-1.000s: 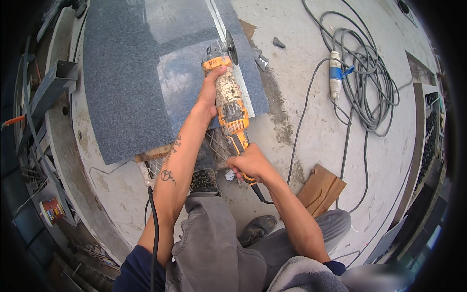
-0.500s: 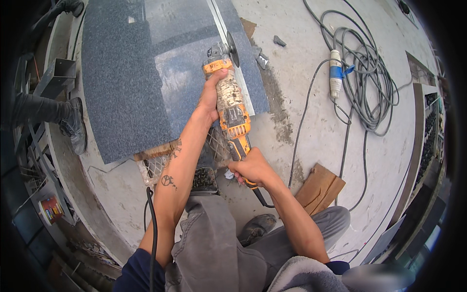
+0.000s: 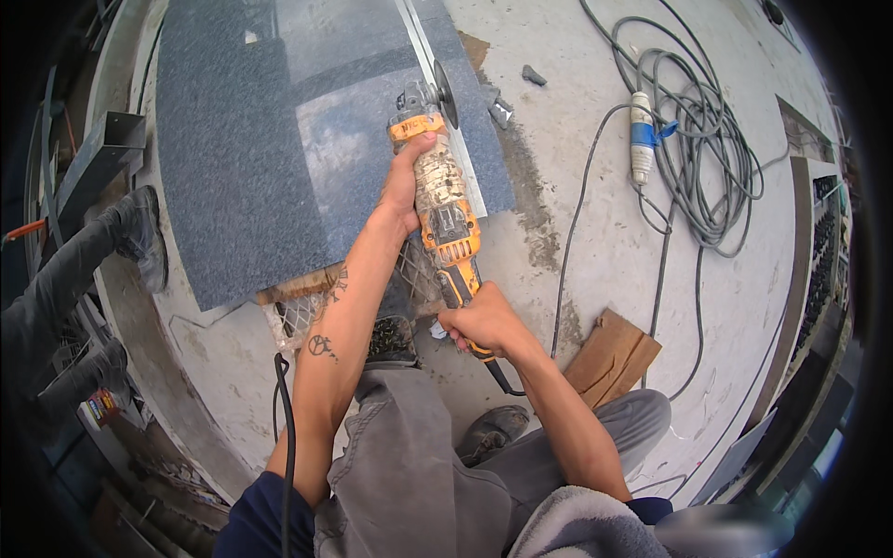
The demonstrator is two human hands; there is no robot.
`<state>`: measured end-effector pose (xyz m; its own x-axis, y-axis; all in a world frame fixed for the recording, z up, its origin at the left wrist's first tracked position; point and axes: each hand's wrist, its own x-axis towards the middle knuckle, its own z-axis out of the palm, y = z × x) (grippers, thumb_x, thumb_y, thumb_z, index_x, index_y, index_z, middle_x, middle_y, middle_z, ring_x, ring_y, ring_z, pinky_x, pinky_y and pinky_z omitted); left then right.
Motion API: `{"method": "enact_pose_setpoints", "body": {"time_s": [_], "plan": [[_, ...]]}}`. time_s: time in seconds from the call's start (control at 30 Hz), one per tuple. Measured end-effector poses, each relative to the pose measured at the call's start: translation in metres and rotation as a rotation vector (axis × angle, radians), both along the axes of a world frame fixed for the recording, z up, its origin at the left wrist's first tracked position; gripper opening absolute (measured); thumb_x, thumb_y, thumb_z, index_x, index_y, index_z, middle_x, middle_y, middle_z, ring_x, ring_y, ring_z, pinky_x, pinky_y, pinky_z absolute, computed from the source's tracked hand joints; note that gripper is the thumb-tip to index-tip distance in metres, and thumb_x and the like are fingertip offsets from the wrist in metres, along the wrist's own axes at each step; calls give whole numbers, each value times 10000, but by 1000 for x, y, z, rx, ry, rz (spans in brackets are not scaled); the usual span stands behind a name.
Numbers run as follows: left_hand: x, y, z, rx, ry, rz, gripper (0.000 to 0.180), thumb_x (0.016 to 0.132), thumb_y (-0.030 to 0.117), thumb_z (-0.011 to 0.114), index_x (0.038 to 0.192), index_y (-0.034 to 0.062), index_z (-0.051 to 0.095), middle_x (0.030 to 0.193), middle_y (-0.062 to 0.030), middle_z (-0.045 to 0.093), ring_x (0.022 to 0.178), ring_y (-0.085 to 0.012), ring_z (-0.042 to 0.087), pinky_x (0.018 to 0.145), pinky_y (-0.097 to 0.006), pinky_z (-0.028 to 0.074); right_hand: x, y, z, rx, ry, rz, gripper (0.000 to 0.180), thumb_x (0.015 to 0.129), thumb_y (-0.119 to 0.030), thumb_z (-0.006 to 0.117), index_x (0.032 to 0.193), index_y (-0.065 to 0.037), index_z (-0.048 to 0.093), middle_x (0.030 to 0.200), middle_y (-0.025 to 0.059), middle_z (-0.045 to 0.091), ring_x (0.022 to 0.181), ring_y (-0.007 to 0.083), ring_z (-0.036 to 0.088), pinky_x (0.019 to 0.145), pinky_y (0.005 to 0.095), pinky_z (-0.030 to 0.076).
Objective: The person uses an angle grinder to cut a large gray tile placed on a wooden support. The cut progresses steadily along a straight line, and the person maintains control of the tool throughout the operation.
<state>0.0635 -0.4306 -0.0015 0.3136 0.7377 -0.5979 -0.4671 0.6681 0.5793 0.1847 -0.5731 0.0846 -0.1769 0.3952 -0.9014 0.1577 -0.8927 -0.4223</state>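
Note:
A yellow and black angle grinder [image 3: 445,191], its body partly wrapped in dirty tape, is held lengthwise in both hands. My left hand [image 3: 402,186] wraps its front body, thumb on top. My right hand [image 3: 482,321] grips the rear handle, where the cord leaves. The dark cutting disc [image 3: 446,95] stands on edge at the metal straightedge [image 3: 417,42]; whether it touches the slab is hard to tell. Beneath lies a dark grey speckled stone slab [image 3: 233,177], with the straightedge running along its right part.
A coiled grey cable [image 3: 693,139] with a white and blue connector [image 3: 642,139] lies on the concrete floor at right. Brown cardboard [image 3: 611,358] lies near my right knee. Plastic crates [image 3: 296,316] sit under the slab. Another person's legs [image 3: 70,251] are at left, beside a metal tube [image 3: 112,144].
The other person's legs at left have moved: the foot near the top left is gone and another shoe shows lower down. My hands and the grinder have hardly moved.

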Motion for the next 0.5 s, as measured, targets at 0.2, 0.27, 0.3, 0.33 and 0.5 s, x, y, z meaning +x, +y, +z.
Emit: {"method": "enact_pose_setpoints", "body": {"time_s": [0.2, 0.27, 0.3, 0.33, 0.5], "plan": [[-6, 42, -6, 22, 24, -48, 542, 850, 457, 599, 1113, -6, 499, 809, -180, 639, 664, -242, 693, 580, -372, 617, -4, 35, -10, 34, 43, -28, 114, 687, -15, 632, 616, 31, 556, 552, 90, 574, 447, 153, 559, 398, 312, 431], [-8, 55, -7, 18, 10, -66, 527, 860, 457, 587, 1094, -7, 499, 795, -170, 635, 659, -240, 692, 566, -369, 616, -5, 50, -13, 5, 39, -31, 110, 684, -11, 630, 618, 32, 554, 554, 91, 574, 449, 152, 559, 398, 313, 433], [-7, 57, -8, 12, 5, -60, 522, 862, 454, 586, 1094, -6, 500, 790, -168, 635, 656, -241, 693, 563, -368, 615, -4, 51, -12, 7, 55, -55, 103, 678, -4, 629, 616, 27, 553, 558, 86, 573, 455, 152, 560, 397, 311, 432], [-7, 57, -7, 5, -1, -52, 518, 864, 452, 586, 1094, -4, 501, 786, -166, 635, 653, -242, 693, 560, -368, 615, -4, 48, -10, 3, 14, -16, 107, 683, -6, 633, 617, 27, 554, 558, 86, 573, 454, 153, 560, 398, 312, 432], [-2, 9, -3, 0, -22, -17, 527, 850, 413, 621, 1168, 14, 490, 804, -173, 646, 668, -252, 701, 570, -373, 622, 2, 7, 3, 8, 29, -1, 140, 706, -22, 645, 605, 18, 557, 548, 85, 575, 434, 152, 549, 403, 308, 435]]}}
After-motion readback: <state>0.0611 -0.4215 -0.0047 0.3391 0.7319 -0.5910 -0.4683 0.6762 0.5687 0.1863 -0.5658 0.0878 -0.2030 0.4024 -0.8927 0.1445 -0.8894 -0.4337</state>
